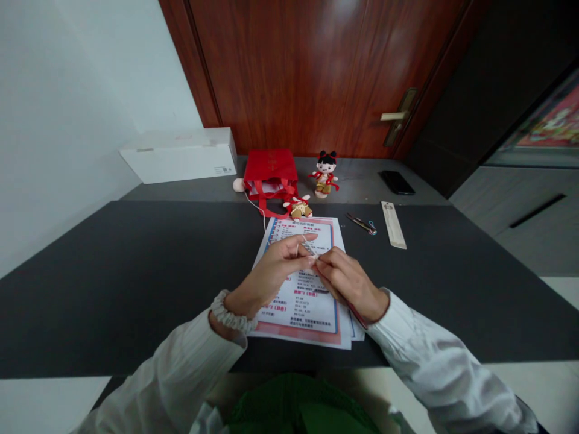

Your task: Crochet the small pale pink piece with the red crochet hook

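left hand (271,278), white scrunchie (230,312) at wrist: grip pinched shut on white yarn (297,248), strand trailing toward red gift bag (270,175). crochet hook (355,310), tip at yarn, held firmly in closed right-hand grip (349,283). both hands close together above printed sheets (301,301), mid-tabletop (136,283), nearer front edge.

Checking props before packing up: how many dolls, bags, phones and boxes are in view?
Dolls: 2 (standing, lying)
Bag: 1
Phone: 1
Box: 1
Total: 5
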### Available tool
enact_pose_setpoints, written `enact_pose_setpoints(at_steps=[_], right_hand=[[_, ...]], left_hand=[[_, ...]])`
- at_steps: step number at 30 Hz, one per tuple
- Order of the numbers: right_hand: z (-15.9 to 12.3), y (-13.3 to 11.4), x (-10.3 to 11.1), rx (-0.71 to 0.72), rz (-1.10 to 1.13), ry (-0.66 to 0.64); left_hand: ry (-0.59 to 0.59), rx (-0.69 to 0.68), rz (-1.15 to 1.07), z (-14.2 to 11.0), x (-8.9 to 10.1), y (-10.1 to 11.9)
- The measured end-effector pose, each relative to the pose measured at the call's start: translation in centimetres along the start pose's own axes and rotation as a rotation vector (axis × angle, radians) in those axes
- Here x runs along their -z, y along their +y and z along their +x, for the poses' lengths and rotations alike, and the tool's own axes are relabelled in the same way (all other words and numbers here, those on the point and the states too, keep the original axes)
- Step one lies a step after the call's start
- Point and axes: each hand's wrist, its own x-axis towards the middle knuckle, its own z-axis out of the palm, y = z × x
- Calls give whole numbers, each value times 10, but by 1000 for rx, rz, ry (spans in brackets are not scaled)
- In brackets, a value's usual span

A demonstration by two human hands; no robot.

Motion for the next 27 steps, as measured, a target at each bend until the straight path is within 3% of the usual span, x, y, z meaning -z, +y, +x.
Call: enact_pose_setpoints(at_steps=[2, 5, 9, 13, 20, 23, 27], right_hand=[[0, -3, 0, 26, -144, -8], [1, -9, -2, -59, -214, -40], [4, -13, -1, -154, -64, -49], [5, -9, 4, -184, 146, -12], [-1, 0, 6, -634, 521, 144], [-2, 2, 9, -610, 532, 114], [-2, 4, 14, -413, 464, -17]], left_hand=[[-4, 63, -125, 0, -1, -1], [106, 3, -37, 0, -2, 1], [231, -138, 253, -1, 1, 5], [258, -205, 441, -1, 9, 6], [209, -255, 633, -2, 11, 4], [186, -271, 662, -2, 11, 4], [184, -275, 699, -1, 11, 6]])
